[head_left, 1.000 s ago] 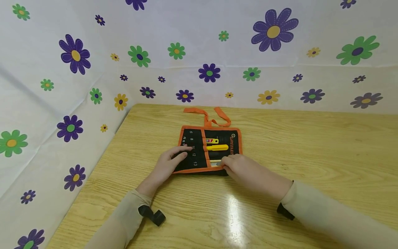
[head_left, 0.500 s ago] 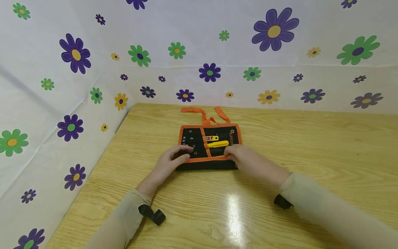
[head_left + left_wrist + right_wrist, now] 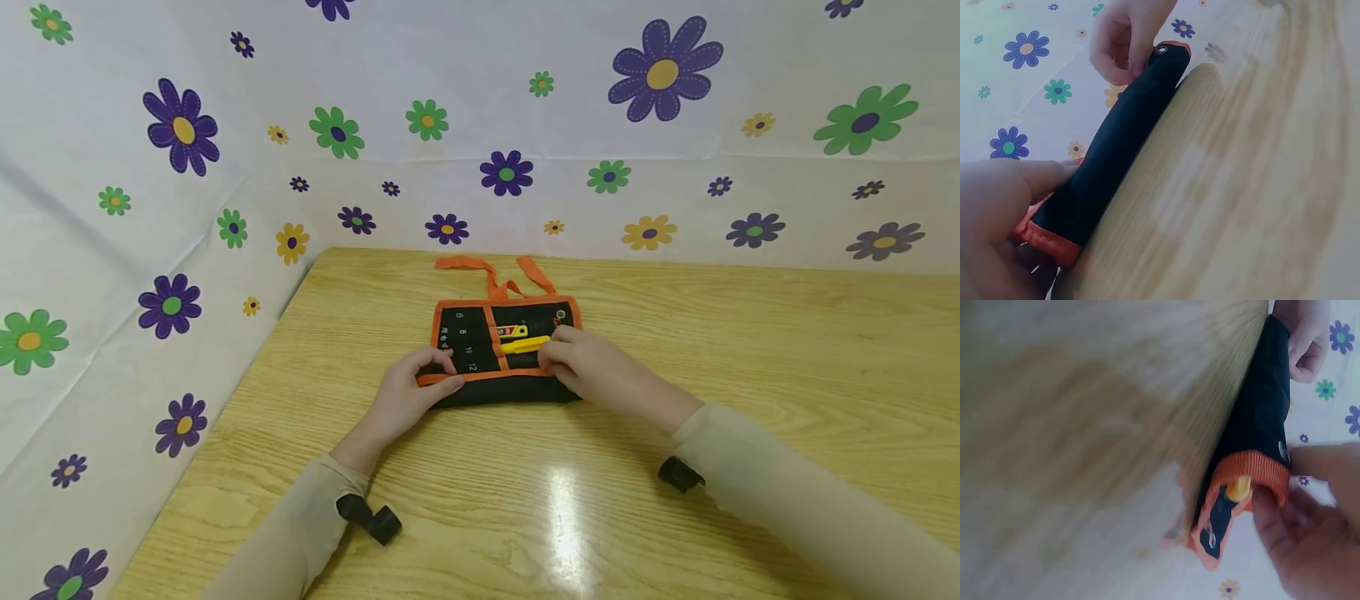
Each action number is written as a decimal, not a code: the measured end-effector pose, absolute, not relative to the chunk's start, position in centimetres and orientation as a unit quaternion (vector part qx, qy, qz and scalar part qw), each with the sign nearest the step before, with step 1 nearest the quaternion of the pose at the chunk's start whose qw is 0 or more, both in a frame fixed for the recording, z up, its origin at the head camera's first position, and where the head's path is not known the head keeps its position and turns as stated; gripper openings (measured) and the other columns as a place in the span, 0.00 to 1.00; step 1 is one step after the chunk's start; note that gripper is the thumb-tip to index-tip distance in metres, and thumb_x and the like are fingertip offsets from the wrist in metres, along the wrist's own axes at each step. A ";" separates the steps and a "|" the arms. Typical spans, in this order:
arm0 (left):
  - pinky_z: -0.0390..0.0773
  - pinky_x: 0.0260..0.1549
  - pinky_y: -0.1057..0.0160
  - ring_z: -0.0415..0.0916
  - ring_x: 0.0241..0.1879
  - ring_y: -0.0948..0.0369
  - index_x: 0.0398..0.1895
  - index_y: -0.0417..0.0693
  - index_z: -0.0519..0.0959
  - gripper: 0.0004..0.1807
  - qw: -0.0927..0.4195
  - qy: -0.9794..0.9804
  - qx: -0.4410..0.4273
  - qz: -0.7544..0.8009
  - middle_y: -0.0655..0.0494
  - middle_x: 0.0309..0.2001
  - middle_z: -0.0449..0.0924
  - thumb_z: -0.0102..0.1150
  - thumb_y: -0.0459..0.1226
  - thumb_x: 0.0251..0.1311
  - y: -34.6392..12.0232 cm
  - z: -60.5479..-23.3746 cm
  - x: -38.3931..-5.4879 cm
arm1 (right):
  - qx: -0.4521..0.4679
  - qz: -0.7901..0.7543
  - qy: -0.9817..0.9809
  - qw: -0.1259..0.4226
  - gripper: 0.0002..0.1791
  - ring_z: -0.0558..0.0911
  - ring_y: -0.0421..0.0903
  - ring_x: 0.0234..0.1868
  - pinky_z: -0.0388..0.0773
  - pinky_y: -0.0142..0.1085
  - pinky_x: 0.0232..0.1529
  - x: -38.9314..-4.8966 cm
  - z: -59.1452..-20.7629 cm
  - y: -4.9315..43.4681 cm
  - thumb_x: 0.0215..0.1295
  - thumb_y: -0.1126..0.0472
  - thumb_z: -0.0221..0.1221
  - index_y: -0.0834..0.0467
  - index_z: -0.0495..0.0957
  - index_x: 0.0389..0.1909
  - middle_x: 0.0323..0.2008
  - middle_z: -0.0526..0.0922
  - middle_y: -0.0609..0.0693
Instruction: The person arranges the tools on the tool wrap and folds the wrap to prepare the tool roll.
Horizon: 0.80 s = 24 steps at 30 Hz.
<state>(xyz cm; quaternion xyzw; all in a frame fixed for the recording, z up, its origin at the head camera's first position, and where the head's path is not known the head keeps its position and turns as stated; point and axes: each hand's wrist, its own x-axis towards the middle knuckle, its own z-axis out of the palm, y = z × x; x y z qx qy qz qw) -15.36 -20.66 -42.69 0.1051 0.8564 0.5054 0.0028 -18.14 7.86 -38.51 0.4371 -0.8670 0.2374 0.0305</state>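
Observation:
A black cloth tool roll with orange trim (image 3: 517, 390) lies on the table, its near side folded over toward the back. My left hand (image 3: 405, 393) pinches the fold at its left end, thumb on the outside. At the right end my right hand (image 3: 603, 371) grips the fold; in the right wrist view the thumb presses outside and a finger reaches under the orange hem (image 3: 1254, 467). A yellow handle (image 3: 523, 345) and a yellow piece with a red label (image 3: 513, 331) stick out of the pockets. Printed size numbers show on the left part.
Orange tie straps (image 3: 495, 279) spread behind the roll on the wood-grain table (image 3: 750, 375). A white sheet with printed flowers (image 3: 570, 125) rises behind the table and on the left. Black straps (image 3: 371, 518) hang at the wrists.
The roll's near side has been folded up and back, covering the lowest pocket and its number. My right hand has moved slightly away from me; the left thumb has come onto the fold.

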 end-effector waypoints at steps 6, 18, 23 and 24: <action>0.65 0.61 0.51 0.71 0.59 0.55 0.31 0.49 0.82 0.04 -0.001 0.863 0.106 0.494 0.50 0.54 0.78 0.68 0.38 0.56 -20.6 -42.6 -15.4 | 0.474 0.182 -0.861 0.029 0.13 0.77 0.47 0.41 0.78 0.39 0.43 -17.6 -38.1 8.7 0.56 0.59 0.69 0.62 0.84 0.41 0.39 0.79 0.50; 0.67 0.59 0.52 0.71 0.58 0.56 0.32 0.50 0.80 0.05 -0.009 0.866 0.109 0.487 0.51 0.53 0.78 0.65 0.40 0.59 -20.8 -42.8 -15.4 | 0.502 0.061 -0.862 0.030 0.20 0.77 0.48 0.38 0.79 0.39 0.42 -17.4 -38.1 8.5 0.54 0.60 0.70 0.64 0.80 0.46 0.37 0.79 0.52; 0.69 0.57 0.52 0.71 0.58 0.54 0.35 0.46 0.81 0.06 -0.010 0.862 0.098 0.497 0.50 0.53 0.79 0.62 0.40 0.62 -20.8 -42.9 -15.5 | 0.480 0.095 -0.872 0.012 0.20 0.78 0.46 0.37 0.79 0.37 0.39 -17.5 -38.3 8.6 0.57 0.64 0.66 0.65 0.76 0.50 0.38 0.80 0.53; 0.70 0.57 0.53 0.71 0.58 0.54 0.36 0.46 0.82 0.07 -0.010 0.860 0.096 0.501 0.50 0.54 0.79 0.62 0.40 0.62 -20.9 -42.9 -15.5 | 0.476 0.107 -0.873 0.010 0.20 0.79 0.46 0.37 0.79 0.37 0.38 -17.6 -38.3 8.7 0.57 0.65 0.65 0.64 0.75 0.50 0.38 0.81 0.53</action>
